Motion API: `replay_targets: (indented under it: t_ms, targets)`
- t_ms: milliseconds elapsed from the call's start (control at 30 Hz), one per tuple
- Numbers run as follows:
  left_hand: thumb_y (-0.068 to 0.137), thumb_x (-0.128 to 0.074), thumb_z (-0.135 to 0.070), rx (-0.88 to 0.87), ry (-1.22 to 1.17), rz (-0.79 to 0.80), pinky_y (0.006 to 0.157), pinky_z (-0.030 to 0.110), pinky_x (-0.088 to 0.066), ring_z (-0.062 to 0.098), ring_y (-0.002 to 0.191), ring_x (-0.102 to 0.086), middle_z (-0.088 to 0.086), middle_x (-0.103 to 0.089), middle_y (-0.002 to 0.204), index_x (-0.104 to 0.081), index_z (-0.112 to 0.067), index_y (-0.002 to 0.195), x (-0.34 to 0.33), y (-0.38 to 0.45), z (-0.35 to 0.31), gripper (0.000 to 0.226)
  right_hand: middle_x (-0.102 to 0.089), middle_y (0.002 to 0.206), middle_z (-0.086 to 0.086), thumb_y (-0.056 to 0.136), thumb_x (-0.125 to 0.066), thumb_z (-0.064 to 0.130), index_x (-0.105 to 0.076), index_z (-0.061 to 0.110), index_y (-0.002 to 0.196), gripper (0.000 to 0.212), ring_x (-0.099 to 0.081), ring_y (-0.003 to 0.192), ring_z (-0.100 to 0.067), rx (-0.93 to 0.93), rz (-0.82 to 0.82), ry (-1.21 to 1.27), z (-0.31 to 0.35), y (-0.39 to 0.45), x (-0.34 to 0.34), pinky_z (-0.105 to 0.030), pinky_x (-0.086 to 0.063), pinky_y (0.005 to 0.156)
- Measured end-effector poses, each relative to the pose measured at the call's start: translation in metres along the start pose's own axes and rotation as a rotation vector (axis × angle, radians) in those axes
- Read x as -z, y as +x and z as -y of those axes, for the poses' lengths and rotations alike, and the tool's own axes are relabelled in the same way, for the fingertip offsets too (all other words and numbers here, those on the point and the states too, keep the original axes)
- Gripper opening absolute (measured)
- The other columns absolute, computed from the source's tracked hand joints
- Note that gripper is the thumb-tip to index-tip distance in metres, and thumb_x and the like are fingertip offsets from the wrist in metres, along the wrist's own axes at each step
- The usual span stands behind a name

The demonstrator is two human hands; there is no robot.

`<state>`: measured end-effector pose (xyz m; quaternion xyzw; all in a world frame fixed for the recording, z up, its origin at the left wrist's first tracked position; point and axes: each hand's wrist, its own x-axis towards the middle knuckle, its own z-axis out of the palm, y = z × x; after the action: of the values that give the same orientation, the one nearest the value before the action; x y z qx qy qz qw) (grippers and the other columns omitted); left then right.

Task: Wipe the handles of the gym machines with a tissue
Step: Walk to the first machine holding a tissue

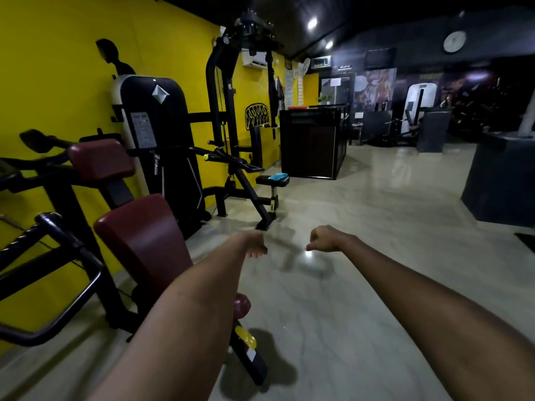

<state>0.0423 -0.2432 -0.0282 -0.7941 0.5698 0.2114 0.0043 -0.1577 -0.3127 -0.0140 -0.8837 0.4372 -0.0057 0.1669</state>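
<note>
Both forearms cut off at bottom edge, left hand (256, 246) and right hand (322, 240) fingers curl under so contents can't be told, far-right machines (477, 102) too dark/blurred.
</note>
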Motion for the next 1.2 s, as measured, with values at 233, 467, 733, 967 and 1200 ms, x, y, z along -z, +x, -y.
replay_targets:
  t_ms: [233,467,733,967,1200]
  targets:
    - [0.097,-0.048,-0.018,0.06,0.007,0.016,0.088,0.032,-0.051,0.026,0.099,-0.066,0.017,-0.067,0.113,-0.063,0.005,0.111,0.021,0.097,-0.024,0.031,-0.061,0.115,-0.017,0.089,-0.06,0.035,-0.061,0.0,0.109,0.04,-0.056,0.106,-0.028,0.025,0.029,0.013,-0.053,0.098,0.021,-0.031,-0.045,0.083]
    - [0.098,-0.047,-0.019,0.063,0.011,0.054,0.088,0.033,-0.05,0.027,0.104,-0.065,0.018,-0.066,0.115,-0.062,0.005,0.113,0.034,0.215,-0.031,0.032,-0.061,0.113,-0.017,0.088,-0.061,0.035,-0.061,0.0,0.108,0.04,-0.057,0.104,-0.028,0.035,0.06,0.028,-0.106,0.209,0.02,-0.034,-0.046,0.082]
    - [0.098,-0.045,-0.013,0.069,-0.014,0.053,0.092,0.036,-0.048,0.032,0.112,-0.06,0.023,-0.06,0.123,-0.054,0.009,0.122,0.094,0.378,-0.048,0.033,-0.058,0.121,-0.016,0.092,-0.056,0.033,-0.058,0.0,0.116,0.042,-0.054,0.112,-0.028,0.039,0.089,-0.048,-0.151,0.364,0.068,-0.031,-0.043,0.086]
    - [0.096,-0.049,-0.017,0.03,0.017,0.038,0.084,0.033,-0.051,0.03,0.103,-0.065,0.02,-0.067,0.112,-0.062,0.008,0.111,0.151,0.52,-0.059,0.032,-0.059,0.119,-0.017,0.092,-0.056,0.032,-0.058,-0.001,0.114,0.04,-0.054,0.109,-0.029,0.043,0.084,-0.054,-0.186,0.493,0.099,-0.032,-0.042,0.079]
    - [0.095,-0.045,-0.013,0.058,0.036,0.102,0.066,0.028,-0.048,0.029,0.091,-0.067,0.02,-0.068,0.109,-0.057,0.004,0.118,0.163,0.652,-0.047,0.031,-0.058,0.123,-0.016,0.092,-0.056,0.034,-0.057,0.0,0.117,0.042,-0.052,0.113,-0.028,0.05,0.125,-0.067,-0.236,0.626,0.106,-0.031,-0.043,0.087]
